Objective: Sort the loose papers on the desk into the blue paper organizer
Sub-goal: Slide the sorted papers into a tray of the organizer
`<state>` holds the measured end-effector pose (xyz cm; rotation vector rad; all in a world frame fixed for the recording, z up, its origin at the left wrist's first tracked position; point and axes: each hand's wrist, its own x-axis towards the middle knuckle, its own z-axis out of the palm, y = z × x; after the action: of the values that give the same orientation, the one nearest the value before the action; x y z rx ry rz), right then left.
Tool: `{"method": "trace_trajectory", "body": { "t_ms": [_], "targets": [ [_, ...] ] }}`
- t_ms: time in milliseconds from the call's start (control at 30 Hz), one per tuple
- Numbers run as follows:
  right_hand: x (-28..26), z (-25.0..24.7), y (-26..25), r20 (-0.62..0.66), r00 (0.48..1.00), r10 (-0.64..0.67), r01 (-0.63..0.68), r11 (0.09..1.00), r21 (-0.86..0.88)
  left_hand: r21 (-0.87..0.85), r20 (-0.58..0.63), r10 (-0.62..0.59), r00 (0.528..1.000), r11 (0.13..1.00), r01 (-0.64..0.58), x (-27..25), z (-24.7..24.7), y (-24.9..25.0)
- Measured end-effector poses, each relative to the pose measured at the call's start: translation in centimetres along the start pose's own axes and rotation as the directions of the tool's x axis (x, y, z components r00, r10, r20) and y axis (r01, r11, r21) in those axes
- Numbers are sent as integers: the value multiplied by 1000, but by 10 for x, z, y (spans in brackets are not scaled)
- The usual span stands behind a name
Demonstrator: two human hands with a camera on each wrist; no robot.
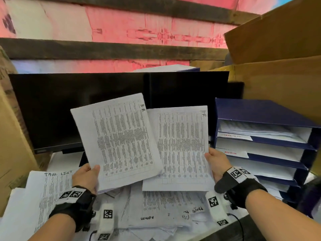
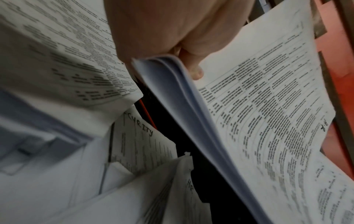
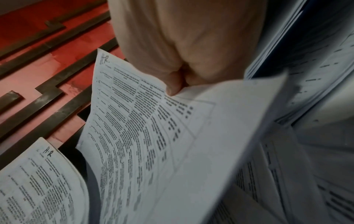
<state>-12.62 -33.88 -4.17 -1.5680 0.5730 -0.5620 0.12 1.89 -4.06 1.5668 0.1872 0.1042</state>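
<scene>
My left hand (image 1: 87, 173) grips the lower left edge of a thin stack of printed sheets (image 1: 116, 136) marked "HR", held up and tilted left. In the left wrist view the thumb presses on that stack (image 2: 258, 121), whose edge shows several sheets. My right hand (image 1: 216, 162) pinches the right edge of a single printed sheet (image 1: 182, 146), also marked "HR", partly tucked behind the stack; the same sheet (image 3: 153, 136) shows in the right wrist view. The blue paper organizer (image 1: 260, 110) stands at the right, its shelves holding papers, with labels on the shelf fronts.
Loose printed papers (image 1: 165, 209) cover the desk below my hands, one headed "TASK LIST" (image 1: 52, 188). A black monitor (image 1: 52, 110) stands behind the sheets. Cardboard boxes (image 1: 281, 75) rise behind the organizer, and another box (image 1: 10, 136) stands at the left.
</scene>
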Motion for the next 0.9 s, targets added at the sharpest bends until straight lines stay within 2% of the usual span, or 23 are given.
{"method": "trace_trajectory", "body": {
  "t_ms": [200,633,767,900],
  "targets": [
    [13,-6,6,26,999,25,-25,1000,-18,16,49,9,999,1000,-10,-9,11,5],
    [-22,-16,-17,76,991,106,-113,989,96,38,189,-31,981,999,24,-11,30,2],
    [-36,-13,-25,155,986,55,-80,984,157,69,332,-90,939,995,71,-24,45,7],
    [-51,-7,-29,227,974,-31,-18,977,212,144,483,-96,870,989,29,-45,69,11]
  ]
}}
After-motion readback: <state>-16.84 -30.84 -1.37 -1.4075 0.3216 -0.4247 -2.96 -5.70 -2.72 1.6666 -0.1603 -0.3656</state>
